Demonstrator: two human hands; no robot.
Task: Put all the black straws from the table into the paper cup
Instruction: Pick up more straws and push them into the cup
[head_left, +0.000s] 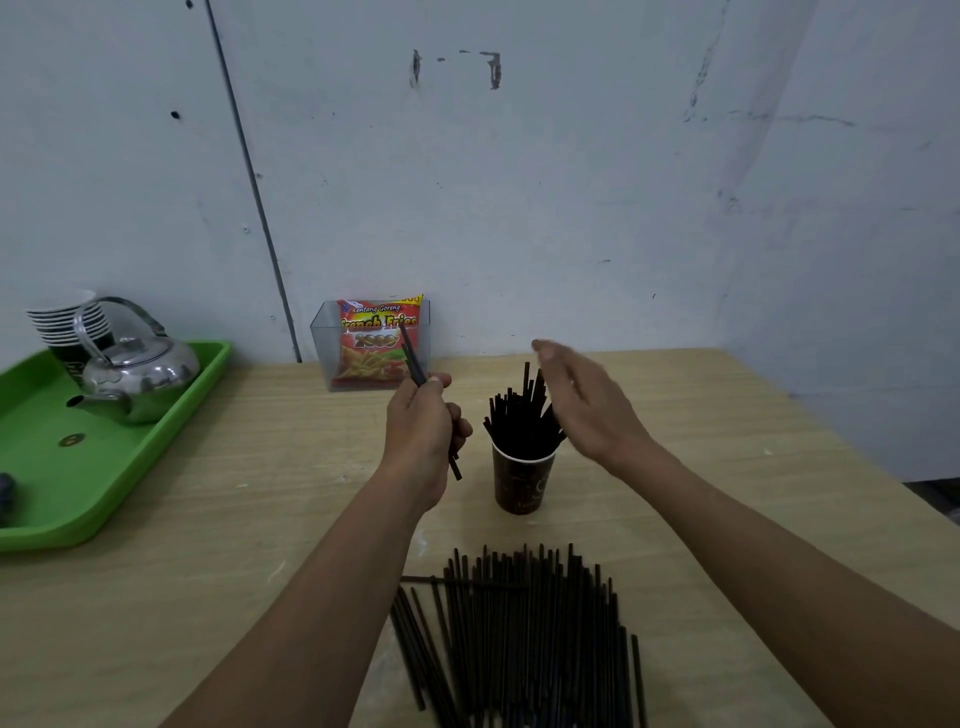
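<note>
- The left hand (423, 421) is curled into a loose fist around a couple of thin black straws (413, 358), tilted up and away, their smooth plastic ends poking out above and below the fingers; I cannot count them exactly.
- The right hand (582, 402) is spread flat and blurred, holding nothing, its palm against the bundle of straws (519, 415) standing in the paper cup (522, 480).
- That cup is dark brown with a white rim; its faint print is unreadable.
- On the pale wood-grain table (260, 519), a fanned pile of loose straws (519, 639) lies near the bottom edge, cut off there.
- Farther back, a clear plastic box (322, 338) holds a glossy French Fries packet (376, 343).
- On the left, a green plastic tray (78, 493), partly out of view, carries a shiny metal kettle (137, 374) hiding part of the stacked paper cups (65, 322).
</note>
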